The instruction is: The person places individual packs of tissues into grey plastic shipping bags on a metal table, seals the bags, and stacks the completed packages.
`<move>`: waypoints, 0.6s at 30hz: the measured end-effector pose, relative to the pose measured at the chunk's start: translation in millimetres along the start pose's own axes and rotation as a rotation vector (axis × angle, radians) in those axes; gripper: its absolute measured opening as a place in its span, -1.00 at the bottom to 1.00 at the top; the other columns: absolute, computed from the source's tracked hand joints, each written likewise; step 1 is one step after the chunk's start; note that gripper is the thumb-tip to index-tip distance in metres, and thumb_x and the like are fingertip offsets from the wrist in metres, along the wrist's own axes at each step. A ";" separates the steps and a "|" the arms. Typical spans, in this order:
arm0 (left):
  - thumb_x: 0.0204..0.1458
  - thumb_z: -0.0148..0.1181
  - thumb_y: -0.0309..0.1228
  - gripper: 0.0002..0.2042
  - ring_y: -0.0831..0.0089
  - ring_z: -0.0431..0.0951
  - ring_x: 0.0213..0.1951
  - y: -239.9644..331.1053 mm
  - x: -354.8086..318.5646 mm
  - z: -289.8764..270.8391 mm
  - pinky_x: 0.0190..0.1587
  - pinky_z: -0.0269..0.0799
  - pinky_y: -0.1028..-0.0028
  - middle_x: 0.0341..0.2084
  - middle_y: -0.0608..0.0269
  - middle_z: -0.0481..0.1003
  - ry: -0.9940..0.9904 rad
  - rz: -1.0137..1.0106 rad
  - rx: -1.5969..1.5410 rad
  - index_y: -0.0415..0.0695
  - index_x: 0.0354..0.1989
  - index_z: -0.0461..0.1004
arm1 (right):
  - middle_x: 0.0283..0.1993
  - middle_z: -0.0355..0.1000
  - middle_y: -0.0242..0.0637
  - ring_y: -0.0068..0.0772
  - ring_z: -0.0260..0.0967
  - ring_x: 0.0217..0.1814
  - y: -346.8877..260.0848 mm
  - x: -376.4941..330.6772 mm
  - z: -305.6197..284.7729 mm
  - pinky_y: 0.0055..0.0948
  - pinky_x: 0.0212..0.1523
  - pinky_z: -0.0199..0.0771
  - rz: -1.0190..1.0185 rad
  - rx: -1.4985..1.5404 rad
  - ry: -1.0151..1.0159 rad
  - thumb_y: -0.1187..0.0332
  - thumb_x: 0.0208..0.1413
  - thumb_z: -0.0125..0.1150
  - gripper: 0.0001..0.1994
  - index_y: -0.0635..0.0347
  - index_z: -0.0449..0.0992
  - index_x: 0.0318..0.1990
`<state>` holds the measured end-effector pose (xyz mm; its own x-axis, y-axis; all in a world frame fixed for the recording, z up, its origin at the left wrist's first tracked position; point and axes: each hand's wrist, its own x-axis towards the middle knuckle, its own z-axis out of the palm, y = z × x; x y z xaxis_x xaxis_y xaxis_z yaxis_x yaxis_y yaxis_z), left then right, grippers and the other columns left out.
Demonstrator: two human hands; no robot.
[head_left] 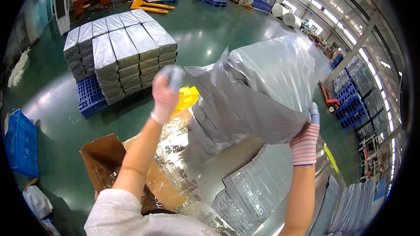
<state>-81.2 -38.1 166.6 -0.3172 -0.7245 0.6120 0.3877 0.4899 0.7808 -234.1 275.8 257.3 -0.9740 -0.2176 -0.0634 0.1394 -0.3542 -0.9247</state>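
Note:
A large, bulging silver-grey plastic bag [271,83] stands before me above the table, its loose, creased mouth to the left. My right hand [305,142], in a striped glove with grey-blue fingertips, grips the bag's lower right corner, the thumb showing at the edge. My left hand [165,96], gloved and smeared by motion, is raised left of the bag's mouth, apart from it; its fingers are too blurred to read. Beneath the bag lie more folded grey sheets, and nearer me is a fanned stack of flat grey bags [258,188].
An opened cardboard box [105,157] stands at the table's left. Yellow plastic [187,97] lies beyond my left wrist. Silver packs [127,43] fill a blue pallet [89,96] at far left. A blue crate [22,142], yellow pallet jack [146,5] and red pallet jack [329,97] stand around.

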 end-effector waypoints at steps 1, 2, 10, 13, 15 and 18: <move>0.07 0.00 -0.36 -0.80 0.44 0.47 -0.40 -15.0 -22.6 -1.7 -0.25 0.36 0.50 -0.50 0.18 0.49 -0.029 -0.048 -0.010 -0.23 -0.38 0.49 | 0.04 0.33 -0.32 -0.29 0.27 0.02 1.1 3.8 5.3 -0.22 0.06 0.23 0.070 0.067 0.003 -0.14 -0.14 0.15 -0.38 0.05 0.37 0.03; 0.09 -0.01 -0.34 -0.78 0.42 0.47 -0.29 -23.9 -37.9 2.6 -0.16 0.34 0.49 -0.39 0.14 0.49 -0.018 0.038 0.097 -0.24 -0.28 0.47 | 0.04 0.33 -0.27 -0.27 0.27 0.02 2.5 9.3 10.5 -0.23 0.06 0.26 0.137 0.023 0.118 -0.17 -0.10 0.09 -0.36 0.08 0.34 0.06; 0.00 0.03 -0.33 -0.64 0.12 0.42 -0.10 -130.6 -10.9 84.4 -0.06 0.33 0.30 -0.15 -0.05 0.42 -0.301 0.196 0.460 -0.28 -0.05 0.35 | 0.09 0.26 -0.23 -0.23 0.24 0.04 92.8 78.7 -44.5 -0.25 0.08 0.23 -0.052 -0.077 0.006 -0.13 0.01 -0.07 -0.38 0.11 0.28 0.11; -0.01 -0.01 -0.37 -0.67 0.20 0.45 -0.13 -133.4 -12.2 104.5 -0.16 0.38 0.28 -0.13 0.06 0.43 -0.354 -0.254 -0.213 -0.24 -0.06 0.37 | 0.11 0.23 -0.22 -0.22 0.22 0.06 96.0 81.1 -27.9 -0.25 0.10 0.21 -0.117 -0.176 0.099 -0.09 0.03 -0.09 -0.41 0.11 0.26 0.13; 0.01 -0.03 -0.36 -0.66 0.21 0.43 -0.11 -137.8 -12.5 113.2 -0.13 0.36 0.29 -0.11 0.06 0.41 -0.366 -0.292 -0.268 -0.24 -0.04 0.35 | 0.12 0.21 -0.21 -0.21 0.21 0.08 89.6 83.8 -21.0 -0.25 0.10 0.20 -0.159 -0.207 0.136 -0.07 0.05 -0.10 -0.42 0.10 0.24 0.13; 0.04 -0.07 -0.34 -0.65 0.22 0.41 -0.07 -151.4 -2.8 107.7 -0.08 0.33 0.30 -0.07 0.06 0.38 -0.350 -0.270 -0.274 -0.23 -0.02 0.32 | 0.14 0.19 -0.19 -0.20 0.19 0.10 84.1 92.6 -4.4 -0.26 0.12 0.19 -0.196 -0.218 0.140 -0.03 0.07 -0.12 -0.45 0.10 0.22 0.15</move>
<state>-232.2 -58.1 60.1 -0.6896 -0.5791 0.4349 0.4496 0.1285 0.8839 -313.4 229.9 172.0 -0.9957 -0.0323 0.0872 -0.0805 -0.1706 -0.9820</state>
